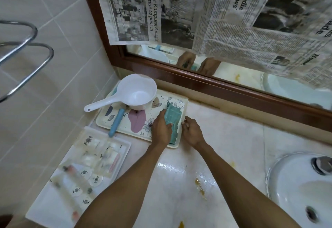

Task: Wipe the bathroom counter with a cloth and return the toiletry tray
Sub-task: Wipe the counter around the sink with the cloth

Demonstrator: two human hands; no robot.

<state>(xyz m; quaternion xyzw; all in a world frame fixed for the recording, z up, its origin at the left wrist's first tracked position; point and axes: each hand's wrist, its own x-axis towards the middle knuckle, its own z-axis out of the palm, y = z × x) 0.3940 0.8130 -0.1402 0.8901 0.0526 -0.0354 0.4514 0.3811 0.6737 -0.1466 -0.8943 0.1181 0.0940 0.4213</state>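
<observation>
We are reaching with both hands to the floral tray, which is sitting at the back left of the surface, close under the mirror frame. Our left hand is lying over the folded teal cloth on the right part of that tray, fingers bending round the cloth's near edge and gripping it. Our right hand is curling its fingers on the tray's right rim and seems to be pinching it to keep it steady. A white dipper and a blue-handled brush are resting on the same tray. The white toiletry tray, with its clear box of small containers, is waiting at the near left, just beside the floral one. We are judging the step to be taking up the cloth for wiping, since yellowish stains are showing on the wet stone between us and the sink. To do it well, we are wanting a full, firm hold on the cloth so that it is lifting in one bundle, and a steady hold on the rim so that the dipper is not rocking. We are then planning flat, overlapping strokes over the stains, working toward the sink.
</observation>
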